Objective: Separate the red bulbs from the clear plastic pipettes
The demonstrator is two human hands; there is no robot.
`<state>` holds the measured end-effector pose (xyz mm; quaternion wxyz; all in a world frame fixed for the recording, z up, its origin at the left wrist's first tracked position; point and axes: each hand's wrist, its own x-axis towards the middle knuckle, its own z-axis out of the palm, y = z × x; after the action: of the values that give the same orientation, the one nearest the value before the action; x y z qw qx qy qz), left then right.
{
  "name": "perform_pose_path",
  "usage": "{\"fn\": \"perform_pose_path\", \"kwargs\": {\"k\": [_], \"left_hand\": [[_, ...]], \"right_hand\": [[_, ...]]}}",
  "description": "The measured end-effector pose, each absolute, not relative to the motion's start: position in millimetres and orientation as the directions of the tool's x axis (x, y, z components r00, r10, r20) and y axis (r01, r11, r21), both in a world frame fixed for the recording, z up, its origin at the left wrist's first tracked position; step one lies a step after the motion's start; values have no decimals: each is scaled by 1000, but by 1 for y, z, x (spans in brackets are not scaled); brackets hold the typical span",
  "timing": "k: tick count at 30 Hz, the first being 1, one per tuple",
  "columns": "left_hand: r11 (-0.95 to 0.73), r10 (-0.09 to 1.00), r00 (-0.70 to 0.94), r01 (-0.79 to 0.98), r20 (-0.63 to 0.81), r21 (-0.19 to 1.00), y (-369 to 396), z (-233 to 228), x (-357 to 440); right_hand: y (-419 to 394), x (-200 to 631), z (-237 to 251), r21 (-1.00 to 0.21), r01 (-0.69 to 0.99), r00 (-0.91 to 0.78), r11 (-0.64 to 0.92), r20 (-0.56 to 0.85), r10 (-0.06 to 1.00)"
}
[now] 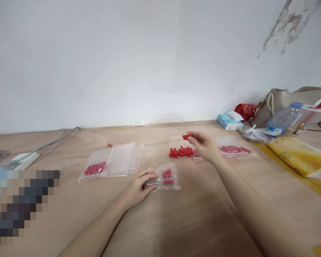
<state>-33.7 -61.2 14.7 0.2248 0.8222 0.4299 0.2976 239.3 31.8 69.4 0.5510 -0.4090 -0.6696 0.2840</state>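
My left hand (139, 186) grips the lower end of a clear zip bag (178, 178) on the table; a few red-bulbed droppers (167, 175) lie inside it. In my right hand (204, 145), thumb and fingers pinch a dropper (187, 136) by its red bulb, its pale stem pointing left. Just below it is a row of loose droppers (180, 151) with red bulbs toward me. To the left, a filled bag of droppers (95, 167) lies beside several flat clear bags (121, 160). More bagged droppers (231, 149) lie partly behind my right hand.
At the right are a blue tissue box (229, 121), a knotted plastic bag (253, 132), a plastic bottle (285, 117), a paper bag (296, 96) and a yellow packet (301, 155). A power strip (25, 160) with cables sits at the left. A wall stands behind the table (203, 221).
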Motion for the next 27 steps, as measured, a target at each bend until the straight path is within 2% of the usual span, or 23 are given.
{"fn": "perform_pose_path", "kwargs": {"k": [2, 4, 8, 12, 16, 21, 24, 27], "left_hand": [[-528, 842, 450, 573, 298, 626, -62, 15, -33], [-527, 843, 449, 578, 298, 623, -62, 16, -33], [-527, 842, 456, 585, 288, 616, -63, 18, -33], [-522, 845, 454, 591, 282, 614, -63, 18, -33], [-529, 841, 457, 588, 289, 612, -63, 18, -33], [-522, 845, 454, 593, 281, 613, -63, 19, -33], [-522, 846, 453, 594, 282, 612, -63, 18, -34], [-512, 852, 443, 591, 280, 624, -64, 19, -35]], "right_hand": [[39, 215, 54, -627, 425, -161, 653, 657, 736], [44, 196, 39, -418, 533, -347, 736, 685, 640], [49, 178, 26, -117, 609, -643, 784, 507, 575], [50, 175, 28, 20, 622, -742, 783, 334, 581], [49, 173, 26, 48, 633, -749, 773, 292, 595], [45, 176, 26, 72, 653, -732, 754, 318, 603], [39, 184, 30, -48, 667, -650, 744, 450, 612], [28, 199, 31, -281, 628, -488, 726, 584, 649]]}}
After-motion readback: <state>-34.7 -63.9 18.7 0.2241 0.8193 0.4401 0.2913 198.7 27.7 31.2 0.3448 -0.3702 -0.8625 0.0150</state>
